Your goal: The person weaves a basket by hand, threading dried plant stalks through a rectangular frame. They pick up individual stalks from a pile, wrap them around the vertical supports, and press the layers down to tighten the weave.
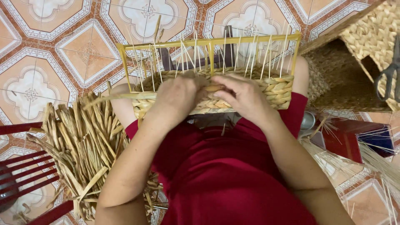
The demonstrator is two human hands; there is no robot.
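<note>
Basket [250, 89] sits on the person's lap/knees, over the red dress [225, 175], w/ a yellow frame [208, 43] around its top. Thin upright stakes [266, 54] stick up through the frame all along.

Progress, judged from how it lies: woven band covers only the lower part of the stakes, approx. a few rows deep, thick twisted straw. Above that the stakes are bare up to the frame, so most of the wall height looks left to weave. Near side is what shows; far side and base are hidden, can't tell how far those are.

Left hand [177, 98] is on the band at centre-left, fingers curled together and pinched on a long strand [121, 96] that trails out to the left past the basket edge. Right hand [243, 98] is just beside it, touching the band, fingers bent and closed on the strand end [213, 88] between the two hands. Thumbs nearly meet; exact grip under the knuckles prob. a pinch, view is poor there.

Supply: big straw pile [79, 150] on the tiled floor [50, 54] at left, near a red chair [21, 175]. Plenty of material unused. At right, a finished-looking woven box [371, 37] w/ scissors [389, 77] resting on it, thin reeds [333, 162] lower right.
</note>
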